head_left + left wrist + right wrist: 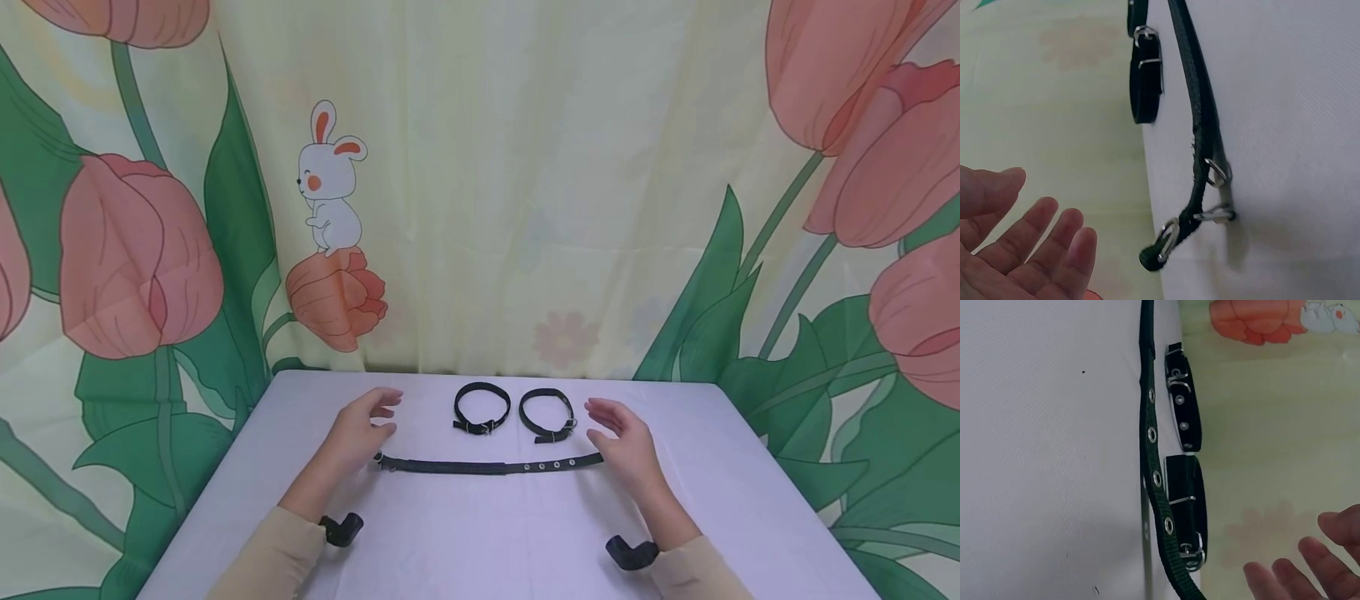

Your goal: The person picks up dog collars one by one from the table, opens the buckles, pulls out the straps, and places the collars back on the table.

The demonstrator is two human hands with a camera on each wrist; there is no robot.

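Observation:
A black pet collar (450,467) lies unfastened and stretched crosswise on the table, its metal buckle and ring at the left end and several metal eyelets toward the right. The left wrist view shows the buckle end (1166,240) curving up a little. Beside that end is my left hand (360,432), fingers loosely bent, holding nothing. At the eyelet end (1167,525) my right hand (627,442) hovers with relaxed, spread fingers; it overlaps the tip in the head view. Beyond the strap, two buckled collars, the left one (476,429) and the right one (552,437), form loops.
The table (465,542) has a white cloth. Behind it hangs a curtain (480,208) printed with tulips and a rabbit. A black wrist camera sits on each forearm, one at the left wrist (343,530) and one at the right wrist (632,554).

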